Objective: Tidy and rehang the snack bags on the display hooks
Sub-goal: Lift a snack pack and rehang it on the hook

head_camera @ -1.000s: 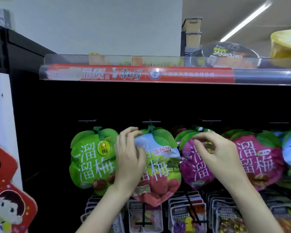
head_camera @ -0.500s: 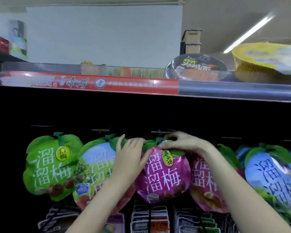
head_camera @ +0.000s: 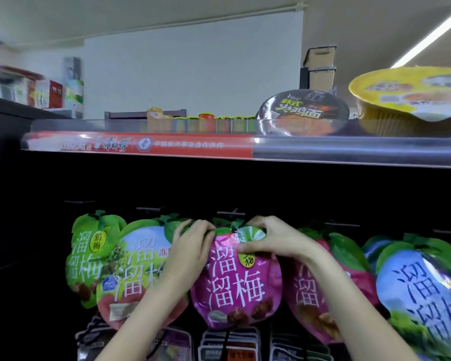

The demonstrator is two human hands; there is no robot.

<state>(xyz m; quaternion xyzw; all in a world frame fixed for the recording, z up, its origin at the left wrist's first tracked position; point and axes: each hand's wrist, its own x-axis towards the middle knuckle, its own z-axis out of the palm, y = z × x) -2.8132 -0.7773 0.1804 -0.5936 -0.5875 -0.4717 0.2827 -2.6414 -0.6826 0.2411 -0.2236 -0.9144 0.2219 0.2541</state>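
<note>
A magenta apple-shaped snack bag [head_camera: 235, 285] hangs in the middle of the row, just under a black display hook [head_camera: 231, 213]. My left hand [head_camera: 190, 248] grips its upper left edge with curled fingers. At the bag's top, by the green leaf, my right hand [head_camera: 268, 239] pinches it between thumb and fingers. To the left hang a green bag [head_camera: 89, 256] and a white, green and red bag [head_camera: 136, 277]. On the right hang a darker pink bag [head_camera: 313, 295] and a blue bag [head_camera: 422, 295].
A shelf with a red price strip [head_camera: 141, 144] runs overhead, carrying a black noodle bowl [head_camera: 302, 110] and a yellow bowl [head_camera: 412, 97]. Several smaller packets [head_camera: 229, 345] hang on pegs below the row. Dark back panel lies behind the hooks.
The view has shifted right along the row. Both hands left the white-and-green bag and moved to the magenta bag, which they now hold at its top.
</note>
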